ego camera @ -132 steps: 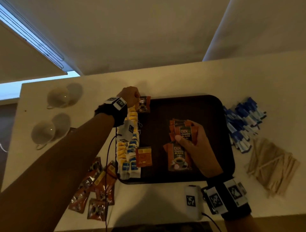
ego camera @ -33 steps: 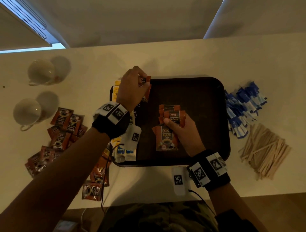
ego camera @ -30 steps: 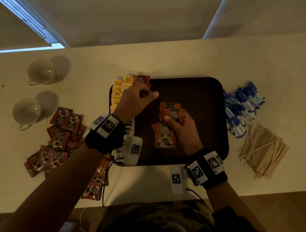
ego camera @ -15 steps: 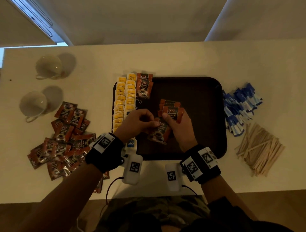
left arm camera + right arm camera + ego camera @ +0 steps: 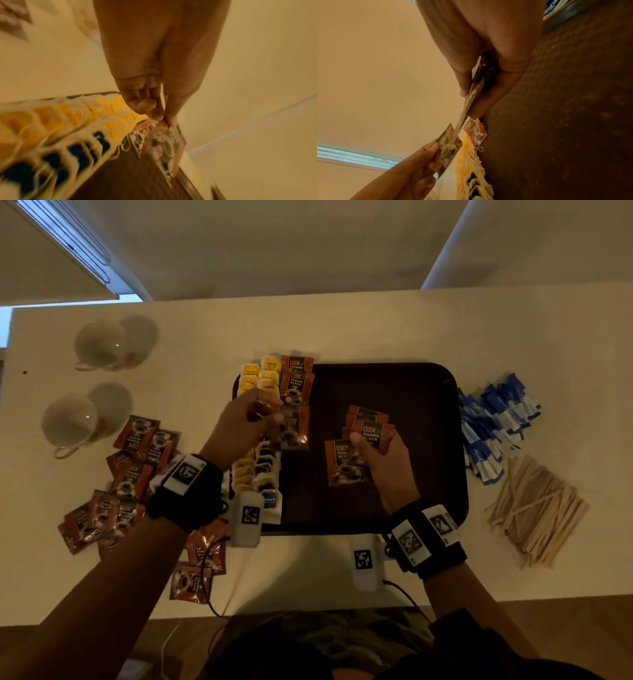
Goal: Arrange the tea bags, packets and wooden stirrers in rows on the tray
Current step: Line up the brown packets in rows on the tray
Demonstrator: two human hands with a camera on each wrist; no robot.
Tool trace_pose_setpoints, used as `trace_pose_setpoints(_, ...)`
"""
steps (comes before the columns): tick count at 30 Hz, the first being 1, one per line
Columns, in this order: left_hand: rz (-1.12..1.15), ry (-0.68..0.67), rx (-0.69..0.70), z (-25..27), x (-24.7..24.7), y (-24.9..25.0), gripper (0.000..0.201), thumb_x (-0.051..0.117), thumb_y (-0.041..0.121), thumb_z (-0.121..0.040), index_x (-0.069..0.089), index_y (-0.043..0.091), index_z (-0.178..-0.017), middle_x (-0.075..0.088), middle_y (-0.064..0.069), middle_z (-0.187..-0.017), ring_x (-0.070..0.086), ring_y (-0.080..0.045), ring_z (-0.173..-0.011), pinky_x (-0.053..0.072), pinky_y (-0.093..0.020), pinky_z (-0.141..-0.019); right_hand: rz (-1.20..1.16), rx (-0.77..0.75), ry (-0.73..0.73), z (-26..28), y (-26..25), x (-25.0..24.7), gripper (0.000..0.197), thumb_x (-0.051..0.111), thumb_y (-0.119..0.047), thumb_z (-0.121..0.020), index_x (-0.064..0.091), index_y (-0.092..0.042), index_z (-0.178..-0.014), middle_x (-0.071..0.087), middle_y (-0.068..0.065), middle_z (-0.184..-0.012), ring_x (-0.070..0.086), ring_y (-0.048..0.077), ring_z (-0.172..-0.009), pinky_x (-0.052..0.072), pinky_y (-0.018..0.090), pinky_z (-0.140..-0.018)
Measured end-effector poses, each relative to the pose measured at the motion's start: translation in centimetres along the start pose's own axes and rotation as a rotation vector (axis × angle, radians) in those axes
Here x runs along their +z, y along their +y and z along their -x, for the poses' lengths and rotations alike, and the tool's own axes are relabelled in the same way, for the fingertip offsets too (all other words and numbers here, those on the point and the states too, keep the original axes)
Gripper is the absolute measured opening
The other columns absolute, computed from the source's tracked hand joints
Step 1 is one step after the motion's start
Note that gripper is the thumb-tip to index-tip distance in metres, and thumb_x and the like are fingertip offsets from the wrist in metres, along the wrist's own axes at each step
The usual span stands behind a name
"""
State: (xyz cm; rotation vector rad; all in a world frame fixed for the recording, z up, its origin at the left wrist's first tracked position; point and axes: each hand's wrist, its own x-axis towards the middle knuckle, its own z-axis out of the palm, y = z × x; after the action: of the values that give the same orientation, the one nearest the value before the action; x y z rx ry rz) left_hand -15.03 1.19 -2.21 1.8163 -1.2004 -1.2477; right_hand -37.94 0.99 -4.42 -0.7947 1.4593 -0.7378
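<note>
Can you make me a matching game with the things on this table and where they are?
Things:
1. wooden stirrers
2. white cups
3. yellow tea bags
4. blue packets

Places:
A. in rows along the tray's left edge
B. on the table, far left
C. piled on the table right beside the tray's right edge
D. heaped on the table at the far right, nearer the person than the blue pile

Pairs: 1-D, 2-B, 3-A, 4-C
</note>
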Motion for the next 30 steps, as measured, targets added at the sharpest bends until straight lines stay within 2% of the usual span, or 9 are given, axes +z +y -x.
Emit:
trace_pose_setpoints(3,-0.150,0.067,0.024,-3.3,-0.6,-0.7,0.019,0.068,0.008,-0.082,0.057,0.023,-0.080,0.062,0.006,-0.077,0.058,0.000,-0.062,0.046,-0.022,-0.065,-0.002,0.002,-0.017,0.0,0.1,-0.2,0.030,0.068,-0.021,-0.084,0.055,-0.015,-0.109,0.068,0.000,-0.103,0.067,0.011,-0.093,0.055,0.029,-0.082)
trace_pose_setpoints(4,-0.194,0.058,0.017,-4.3,-0.5,-0.8,0.015,0.070,0.008,-0.080,0.059,0.019,-0.081,0.062,0.004,-0.081,0.058,-0.005,-0.067,0.047,-0.024,-0.071,0.001,0.003,-0.021,0.0,0.1,-0.2,0.029,0.068,-0.021,-0.084,0.055,-0.016,-0.109,0.068,-0.001,-0.103,0.067,0.009,-0.093,0.055,0.027,-0.081)
trace_pose_setpoints(7,-0.347,0.005,0.030,-6.6,0.3,-0.7,0.016,0.071,0.010,-0.080,0.065,0.005,-0.094,0.061,0.000,-0.091,0.056,-0.011,-0.082,0.043,-0.016,-0.076,0.004,0.009,-0.033,0.1,0.4,-0.2,0.027,0.068,-0.022,-0.084,0.055,-0.019,-0.108,0.067,-0.002,-0.103,0.066,0.008,-0.094,0.054,0.024,-0.080)
trace_pose_setpoints(11,-0.482,-0.023,0.022,-8.5,1.5,-0.8,0.019,0.072,0.013,-0.079,0.064,0.006,-0.095,0.064,-0.005,-0.094,0.057,-0.013,-0.088,0.041,-0.022,-0.074,0.011,0.015,-0.051,0.0,0.6,-0.3,0.028,0.068,-0.022,-0.084,0.054,-0.019,-0.108,0.066,-0.007,-0.097,0.064,-0.003,-0.084,0.052,0.011,-0.066)
trace_pose_setpoints(16,-0.652,0.022,0.004,-9.4,2.2,-1.0,0.015,0.070,0.019,-0.080,0.061,0.015,-0.092,0.064,-0.005,-0.099,0.060,-0.020,-0.089,0.045,-0.030,-0.071,0.030,0.034,-0.033,-0.2,0.8,-0.4,0.031,0.069,-0.024,-0.083,0.056,-0.018,-0.109,0.068,-0.002,-0.103,0.066,0.009,-0.095,0.054,0.027,-0.081)
trace_pose_setpoints(22,-0.811,0.012,0.052,-9.5,2.5,-0.7,0.017,0.063,0.010,-0.082,0.058,0.013,-0.098,0.056,-0.008,-0.109,0.056,-0.027,-0.096,0.039,-0.033,-0.071,0.020,0.043,-0.029,-0.3,0.6,-0.5,0.033,0.069,-0.021,-0.083,0.056,-0.014,-0.113,0.068,-0.003,-0.102,0.067,0.007,-0.092,0.055,0.024,-0.079)
trace_pose_setpoints(26,-0.859,0.040,0.127,-9.3,2.6,-0.2,0.021,0.056,0.006,-0.084,0.053,0.009,-0.105,0.049,-0.011,-0.112,0.055,-0.031,-0.093,0.038,-0.034,-0.063,0.034,0.047,-0.036,-0.4,0.5,-0.5,0.031,0.068,-0.021,-0.084,0.056,-0.015,-0.112,0.068,-0.002,-0.103,0.067,0.008,-0.093,0.055,0.026,-0.081)
trace_pose_setpoints(28,-0.842,0.037,0.204,-9.0,3.1,0.2,0.029,0.056,0.010,-0.086,0.051,0.011,-0.114,0.047,-0.011,-0.116,0.055,-0.031,-0.097,0.038,-0.034,-0.062,0.035,0.051,-0.034,-0.4,0.5,-0.4,0.031,0.068,-0.021,-0.084,0.056,-0.016,-0.112,0.068,-0.002,-0.104,0.067,0.009,-0.094,0.054,0.028,-0.083)
trace_pose_setpoints(30,-0.866,-0.060,0.281,-8.7,3.8,0.5,0.037,0.055,0.021,-0.090,0.048,0.019,-0.127,0.049,-0.009,-0.121,0.055,-0.027,-0.103,0.039,-0.030,-0.064,0.037,0.061,-0.036,-0.3,0.5,-0.4,0.032,0.068,-0.022,-0.084,0.055,-0.017,-0.112,0.068,-0.002,-0.104,0.066,0.010,-0.095,0.054,0.030,-0.084)
